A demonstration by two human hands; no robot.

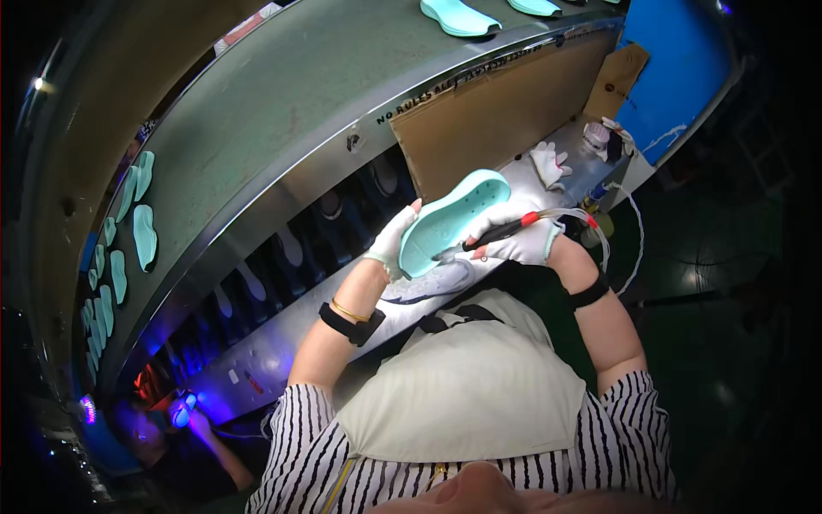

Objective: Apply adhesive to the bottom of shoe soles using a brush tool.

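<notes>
In my left hand (392, 237), wearing a white glove with bare fingertips, is a mint-green shoe sole (449, 218), tilted with its hollow inner side up. Small holes dot its far end. My right hand (527, 243), gloved the same way, grips a dark-handled brush (499, 233) with red bands and thin tubes running from its back end. The brush tip meets or hovers just over the sole's near end; I cannot tell which. Beneath the sole, a pale shoe-shaped piece (432, 285) with a dark edge lies on the bench.
A curved green conveyor belt (282, 103) carries several mint soles (144, 236). Beyond my hands stands a cardboard sheet (488, 111). A white glove (549, 165) and a small jar (594, 135) rest on the bench's right end. Another person (193, 441) works under blue light at lower left.
</notes>
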